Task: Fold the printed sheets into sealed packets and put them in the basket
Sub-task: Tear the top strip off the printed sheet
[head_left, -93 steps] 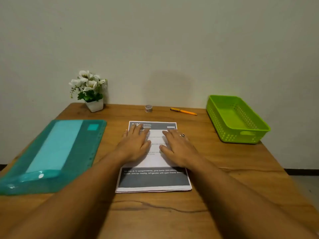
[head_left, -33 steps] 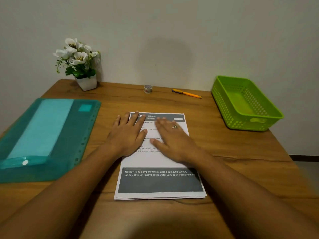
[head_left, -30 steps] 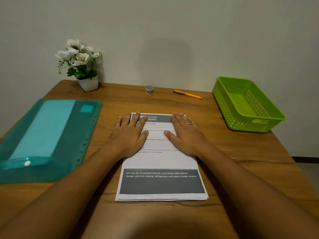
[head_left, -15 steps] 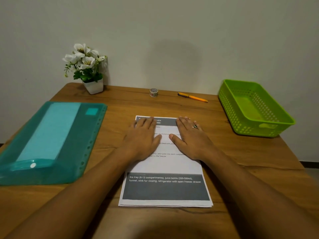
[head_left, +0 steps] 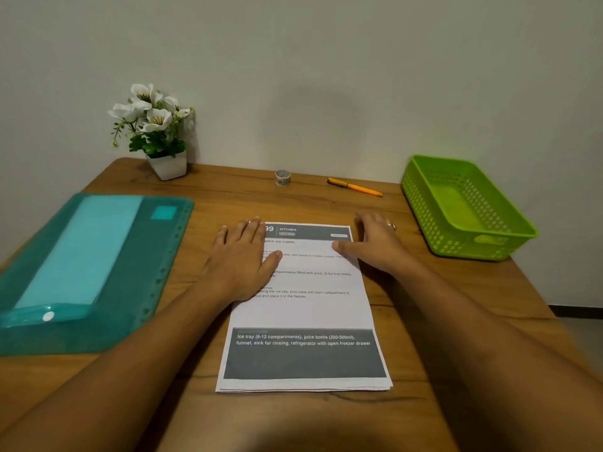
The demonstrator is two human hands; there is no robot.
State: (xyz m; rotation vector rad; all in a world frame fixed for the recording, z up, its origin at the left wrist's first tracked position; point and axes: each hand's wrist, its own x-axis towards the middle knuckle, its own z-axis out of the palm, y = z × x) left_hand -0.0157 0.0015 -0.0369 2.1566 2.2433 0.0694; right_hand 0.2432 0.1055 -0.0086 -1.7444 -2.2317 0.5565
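Note:
A stack of printed sheets [head_left: 306, 308] lies flat in the middle of the wooden table, with a grey header band at the far end and a grey text band at the near end. My left hand [head_left: 243, 261] rests flat with straight fingers over the stack's far left edge. My right hand [head_left: 375, 246] lies flat at the far right corner, thumb on the paper and fingers on the table beside it. The green perforated basket [head_left: 424, 203] stands empty at the right. A small roll of tape [head_left: 282, 178] stands near the wall.
A teal plastic folder [head_left: 156, 269] lies at the left. A white pot of white flowers [head_left: 168, 166] stands at the back left. An orange pen [head_left: 355, 187] lies near the wall, between the tape and the basket. The wall runs close behind the table.
Both hands have slid apart across the top of the stack: the left hand to the left edge, the right hand to the right corner. The camera view shifted slightly.

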